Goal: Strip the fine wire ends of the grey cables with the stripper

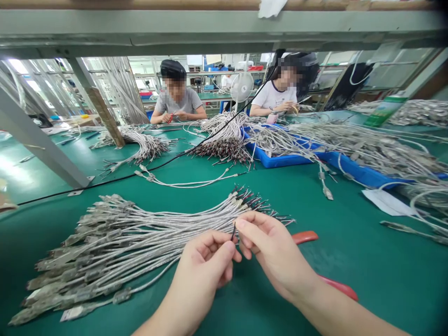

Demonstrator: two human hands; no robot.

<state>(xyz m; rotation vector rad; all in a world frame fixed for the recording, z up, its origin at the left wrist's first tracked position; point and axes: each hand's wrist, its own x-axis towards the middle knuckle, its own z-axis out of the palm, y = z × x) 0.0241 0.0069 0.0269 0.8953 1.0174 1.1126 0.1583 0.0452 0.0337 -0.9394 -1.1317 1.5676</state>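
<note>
My left hand [206, 263] is closed, its thumb and fingertips pinching a thin black wire [233, 231]. At the wire's upper end, the thumb and forefinger of my right hand [271, 247] are pinched together on its tip. A white cable [159, 276] with a clear plug at its far end runs toward my left hand; whether the wire belongs to it is hidden. Just behind my hands lies a large bundle of white cables [164, 226], plugs to the left, stripped red and black ends to the right. Red tool handles [305, 237] show partly behind my right wrist.
Blue trays [280, 161] heaped with cables stand at the back right, near a white paper [388, 202]. More bundles [220, 140] lie farther back. A black cord [168, 161] crosses the green table [350, 242]. Two people sit opposite. A metal frame [45, 135] rises at left.
</note>
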